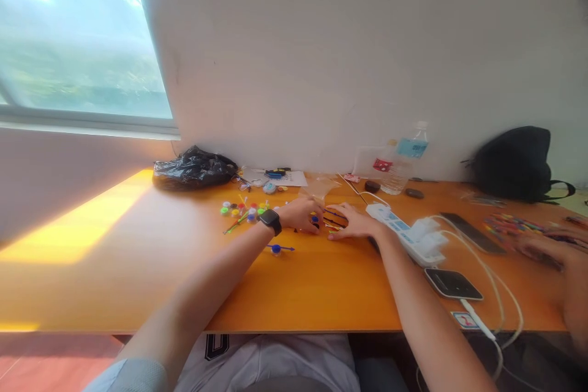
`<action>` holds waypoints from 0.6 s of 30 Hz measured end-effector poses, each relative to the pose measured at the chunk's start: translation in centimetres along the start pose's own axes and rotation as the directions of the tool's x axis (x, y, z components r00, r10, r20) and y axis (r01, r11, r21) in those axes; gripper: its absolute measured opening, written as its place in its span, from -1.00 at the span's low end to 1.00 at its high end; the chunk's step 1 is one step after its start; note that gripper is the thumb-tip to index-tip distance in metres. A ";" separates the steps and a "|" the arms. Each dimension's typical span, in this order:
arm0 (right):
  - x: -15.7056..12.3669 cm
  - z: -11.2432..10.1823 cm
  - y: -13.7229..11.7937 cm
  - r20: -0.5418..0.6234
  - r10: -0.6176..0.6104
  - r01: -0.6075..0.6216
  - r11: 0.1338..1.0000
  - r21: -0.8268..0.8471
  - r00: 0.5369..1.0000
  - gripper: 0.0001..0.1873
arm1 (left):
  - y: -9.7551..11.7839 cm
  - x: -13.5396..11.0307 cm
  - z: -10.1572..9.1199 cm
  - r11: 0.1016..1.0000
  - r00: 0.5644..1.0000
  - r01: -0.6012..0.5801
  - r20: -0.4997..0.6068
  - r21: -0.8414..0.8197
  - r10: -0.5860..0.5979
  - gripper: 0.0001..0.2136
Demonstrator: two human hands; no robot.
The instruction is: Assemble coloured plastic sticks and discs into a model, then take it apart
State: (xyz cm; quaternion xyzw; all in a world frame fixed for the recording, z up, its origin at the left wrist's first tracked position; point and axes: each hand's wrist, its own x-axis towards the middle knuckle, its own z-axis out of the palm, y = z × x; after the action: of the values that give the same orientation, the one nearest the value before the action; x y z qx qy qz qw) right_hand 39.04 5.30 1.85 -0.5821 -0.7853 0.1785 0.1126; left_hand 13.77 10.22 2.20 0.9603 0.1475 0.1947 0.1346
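At mid-table (138, 269), the left hand (301, 214) sat curled beside the coloured sticks (331, 218), grip not discernible, the right hand (356, 222) lay flat and released at 3 o'clock of them, and round connectors (243, 209) were at 9 o'clock.

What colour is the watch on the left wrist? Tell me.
The watch is black; the head view shows it.
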 end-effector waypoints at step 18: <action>2.8 2.9 -1.0 -0.444 -0.002 0.028 0.998 0.053 0.896 -0.76 | 6.0 1.0 -1.7 0.998 0.975 0.057 -0.216 -0.002 -0.056 -0.80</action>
State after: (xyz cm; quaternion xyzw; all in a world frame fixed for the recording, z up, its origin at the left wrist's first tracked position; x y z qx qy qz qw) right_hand 36.20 7.31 -0.45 -0.5979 -0.7379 0.0628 0.3068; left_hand 15.30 5.39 5.91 0.9292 0.1888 0.2937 0.1212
